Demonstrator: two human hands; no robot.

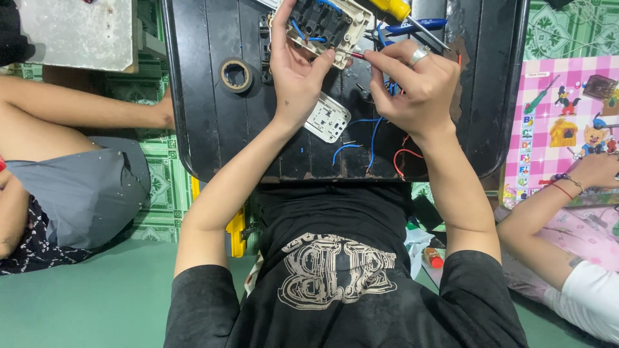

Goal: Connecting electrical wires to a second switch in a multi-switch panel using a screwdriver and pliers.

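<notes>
Black, scuffed, rounded-corner table (213, 129): carries all the work, set over a green patterned tile floor (164, 187). Person in a black printed T-shirt (335, 277), seen from above; co-workers' limbs lie at both sides, a bare arm (84, 109) at one edge and a braceleted hand (596, 169) on a pink cartoon mat (561, 109) at the other. Cream plastic switch housing with a black inner block (322, 26): held up at the far edge of the table, back facing the camera, short blue wires (298, 29) already seated in the block. Left hand (293, 71): fingers wrapped around the housing's near edge, gripping it. Right hand (412, 80), silver ring on one finger: fingertips pressed together, pinching a thin red wire end (356, 56) at the housing's corner; this lead appears not yet connected. White socket faceplate (327, 117): lying loose on the table, not fitted. Loose blue and red wires (374, 145): trailing near the table's near edge, unattached. Roll of black tape (236, 75): flat, beside the left wrist. Blue-handled pliers (412, 27) and yellow-handled screwdriver (390, 8): set aside beyond the right hand. Judged partway: some wiring done, closing up left.
</notes>
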